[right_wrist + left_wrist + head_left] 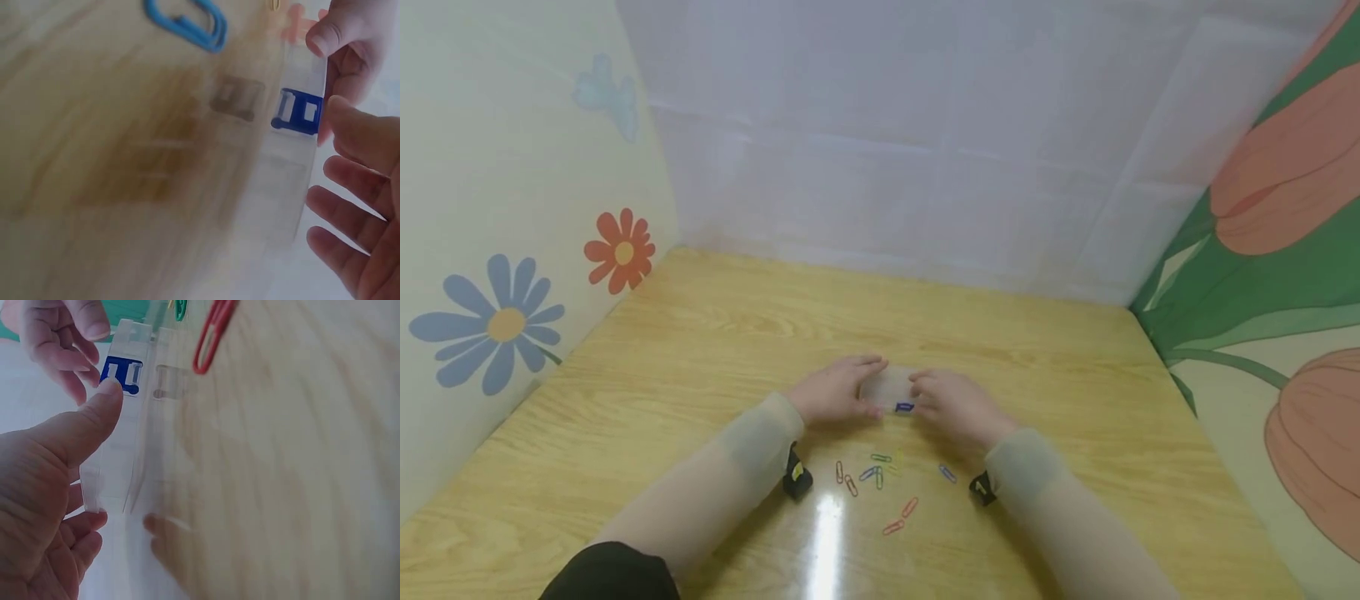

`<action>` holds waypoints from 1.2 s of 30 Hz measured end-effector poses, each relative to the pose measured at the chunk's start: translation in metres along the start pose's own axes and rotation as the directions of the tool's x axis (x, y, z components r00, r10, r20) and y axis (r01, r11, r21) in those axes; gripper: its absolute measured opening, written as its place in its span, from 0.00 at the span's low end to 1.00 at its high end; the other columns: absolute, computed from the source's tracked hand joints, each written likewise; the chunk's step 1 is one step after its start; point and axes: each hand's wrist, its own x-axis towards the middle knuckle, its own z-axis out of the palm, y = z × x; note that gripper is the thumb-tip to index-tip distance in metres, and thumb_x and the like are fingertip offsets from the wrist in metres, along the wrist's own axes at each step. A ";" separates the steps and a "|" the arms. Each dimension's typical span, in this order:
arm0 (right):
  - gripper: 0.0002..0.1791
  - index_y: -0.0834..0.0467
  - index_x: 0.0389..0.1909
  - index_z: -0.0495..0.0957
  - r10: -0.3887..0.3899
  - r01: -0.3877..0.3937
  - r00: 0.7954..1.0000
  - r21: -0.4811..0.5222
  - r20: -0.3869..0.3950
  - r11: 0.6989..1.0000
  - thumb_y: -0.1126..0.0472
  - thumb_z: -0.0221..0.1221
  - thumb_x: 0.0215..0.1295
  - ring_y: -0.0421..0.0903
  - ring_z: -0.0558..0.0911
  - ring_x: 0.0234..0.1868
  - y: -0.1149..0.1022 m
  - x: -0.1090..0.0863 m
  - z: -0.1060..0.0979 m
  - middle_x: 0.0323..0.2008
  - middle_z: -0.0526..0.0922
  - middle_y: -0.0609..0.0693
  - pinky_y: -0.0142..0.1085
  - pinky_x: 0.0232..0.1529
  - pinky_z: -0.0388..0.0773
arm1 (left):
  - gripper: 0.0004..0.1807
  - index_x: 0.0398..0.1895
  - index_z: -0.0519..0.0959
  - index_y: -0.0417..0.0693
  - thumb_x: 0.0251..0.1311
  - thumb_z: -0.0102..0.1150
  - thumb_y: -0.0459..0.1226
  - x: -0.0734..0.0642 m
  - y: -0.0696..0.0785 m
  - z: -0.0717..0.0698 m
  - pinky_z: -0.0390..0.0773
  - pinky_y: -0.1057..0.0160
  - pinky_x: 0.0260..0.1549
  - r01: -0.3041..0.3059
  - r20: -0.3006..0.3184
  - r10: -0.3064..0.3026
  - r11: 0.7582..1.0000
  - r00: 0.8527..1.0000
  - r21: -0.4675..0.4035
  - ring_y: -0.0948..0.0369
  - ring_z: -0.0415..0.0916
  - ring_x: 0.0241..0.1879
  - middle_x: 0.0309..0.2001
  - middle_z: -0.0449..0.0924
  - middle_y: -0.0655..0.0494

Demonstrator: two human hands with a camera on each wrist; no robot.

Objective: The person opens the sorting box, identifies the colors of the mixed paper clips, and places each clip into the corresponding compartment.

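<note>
A small clear plastic box (887, 385) with a dark blue latch (904, 407) sits on the wooden table between both hands. My left hand (838, 390) holds its left end, the thumb along the front near the latch and the fingers behind, as the left wrist view shows. At the other end is my right hand (958, 407), fingers loosely bent and spread at the box's edge. In the right wrist view the right thumb (350, 122) lies right beside the latch. Nearer to me, several coloured paper clips lie loose, among them a green one (881, 457) and a blue one (947, 473).
Two red paper clips (892, 527) lie closest to me, and two more (839, 472) left of the middle. A white sheet (925, 167) hangs behind the table (1075, 375). Flower-printed panels stand left and right. Each wrist carries a small black device (797, 479).
</note>
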 end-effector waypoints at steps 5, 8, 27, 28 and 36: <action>0.07 0.52 0.40 0.81 -0.014 0.014 1.000 0.001 0.018 1.000 0.57 0.64 0.61 0.50 0.76 0.59 -0.005 0.003 0.003 0.60 0.77 0.50 0.43 0.64 0.69 | 0.47 0.73 0.59 0.49 0.54 0.65 0.57 0.000 0.001 0.000 0.58 0.51 0.68 -0.006 0.000 0.006 1.000 1.000 -0.003 0.50 0.56 0.70 0.73 0.57 0.50; 0.06 0.52 0.37 0.81 -0.007 0.007 1.000 -0.009 0.020 1.000 0.57 0.64 0.60 0.50 0.76 0.58 -0.009 0.004 0.004 0.59 0.77 0.51 0.43 0.63 0.70 | 0.45 0.72 0.61 0.48 0.54 0.65 0.55 0.001 0.000 0.001 0.59 0.51 0.68 -0.023 -0.008 0.023 1.000 1.000 -0.004 0.49 0.58 0.69 0.71 0.59 0.49; 0.06 0.54 0.34 0.81 0.122 -0.123 0.992 -0.042 -0.007 0.992 0.59 0.67 0.56 0.47 0.79 0.46 -0.023 0.012 0.005 0.43 0.82 0.49 0.42 0.53 0.76 | 0.40 0.71 0.64 0.56 0.56 0.65 0.54 0.006 0.002 -0.001 0.62 0.51 0.66 -0.015 0.027 0.014 0.999 1.000 0.046 0.49 0.64 0.65 0.68 0.63 0.47; 0.06 0.54 0.33 0.80 0.121 -0.122 0.993 -0.044 -0.015 0.992 0.60 0.67 0.56 0.47 0.79 0.44 -0.024 0.012 0.005 0.41 0.82 0.49 0.42 0.52 0.77 | 0.40 0.71 0.64 0.56 0.55 0.65 0.54 0.006 0.001 -0.001 0.63 0.51 0.66 -0.020 0.028 0.019 0.999 0.999 0.049 0.49 0.64 0.64 0.68 0.64 0.47; 0.06 0.54 0.29 0.78 0.141 -0.141 0.990 -0.035 -0.023 0.989 0.61 0.67 0.56 0.47 0.78 0.43 -0.025 0.013 0.008 0.38 0.81 0.50 0.41 0.53 0.76 | 0.40 0.70 0.64 0.53 0.56 0.65 0.53 0.007 0.000 -0.001 0.65 0.51 0.64 -0.045 0.031 0.043 0.998 0.999 0.050 0.49 0.66 0.62 0.66 0.65 0.46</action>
